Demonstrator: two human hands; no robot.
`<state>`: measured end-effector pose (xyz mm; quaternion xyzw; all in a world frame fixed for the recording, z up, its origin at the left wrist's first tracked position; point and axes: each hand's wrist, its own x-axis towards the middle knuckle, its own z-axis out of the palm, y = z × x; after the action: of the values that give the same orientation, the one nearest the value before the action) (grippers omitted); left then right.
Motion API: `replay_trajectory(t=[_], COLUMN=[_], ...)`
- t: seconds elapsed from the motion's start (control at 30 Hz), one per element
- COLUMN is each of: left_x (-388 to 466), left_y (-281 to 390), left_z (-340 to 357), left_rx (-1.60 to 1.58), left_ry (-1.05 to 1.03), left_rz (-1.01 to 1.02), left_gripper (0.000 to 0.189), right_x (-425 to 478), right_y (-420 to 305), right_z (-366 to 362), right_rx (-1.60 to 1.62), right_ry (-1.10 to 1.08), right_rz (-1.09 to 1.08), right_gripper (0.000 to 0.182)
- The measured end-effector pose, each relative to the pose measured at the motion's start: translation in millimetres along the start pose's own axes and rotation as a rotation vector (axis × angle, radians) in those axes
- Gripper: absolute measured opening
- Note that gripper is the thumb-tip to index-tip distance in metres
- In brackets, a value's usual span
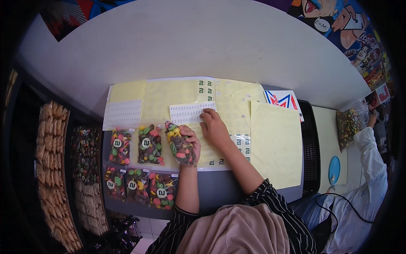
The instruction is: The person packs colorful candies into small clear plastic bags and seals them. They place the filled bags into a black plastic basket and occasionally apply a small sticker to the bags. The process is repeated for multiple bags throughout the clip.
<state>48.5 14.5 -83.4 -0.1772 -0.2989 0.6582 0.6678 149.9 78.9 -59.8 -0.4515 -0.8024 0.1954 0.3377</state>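
Note:
My left hand [193, 143] grips a clear plastic bag of coloured candies [180, 146], tilted above the yellow backing sheets. On a strip of small white labels [187, 112], the fingers of my right hand [213, 125] touch the right end; whether they pinch a label is too small to tell. Left of my hands lie several filled candy bags in two rows, among them one at the upper left [120, 146] and one at the lower right [162, 190]. These bear round white stickers and small white labels at their top corners.
Yellow backing paper [276, 143] covers the table's right side, beside a black plastic basket [311, 143]. Racks of packaged snacks [54, 158] stand at the left. A co-worker's hand [372, 119] is at a large candy bag [347, 127], near a blue round lid [334, 170].

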Motion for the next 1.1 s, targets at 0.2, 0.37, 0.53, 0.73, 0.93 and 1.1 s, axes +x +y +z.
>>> replay_trajectory(t=[0.2, 0.37, 0.53, 0.73, 0.93, 1.1], left_x=[0.9, 0.4, 0.8, -1.4, -5.2, -4.0], left_y=[-1.0, 1.2, -3.0, -13.3, -15.1, -15.0], left_z=[0.0, -1.6, 2.3, 19.5, 10.8, 10.0], left_rx=[-0.030, -0.040, 0.005, 0.096, 0.189, 0.094], left_ry=[-0.002, 0.009, -0.011, -0.157, -0.179, -0.292], left_rz=[-0.013, -0.013, 0.010, -0.303, -0.564, -0.552], left_gripper=[0.028, 0.027, 0.027, 0.036, 0.044, 0.041], right_x=[1.8, 1.6, 4.5, 9.1, 10.1, 7.4], right_y=[-2.2, -0.8, -1.2, -5.3, -7.5, -3.8], right_z=[-2.0, -1.9, -3.7, -7.4, -9.3, -5.3], right_rx=[-0.013, -0.003, -0.015, -0.032, -0.019, 0.011], right_ry=[-0.045, -0.058, -0.077, -0.103, -0.131, -0.047], right_rz=[0.028, 0.036, 0.024, 0.048, 0.066, 0.033], right_gripper=[0.025, 0.024, 0.024, 0.023, 0.024, 0.029])
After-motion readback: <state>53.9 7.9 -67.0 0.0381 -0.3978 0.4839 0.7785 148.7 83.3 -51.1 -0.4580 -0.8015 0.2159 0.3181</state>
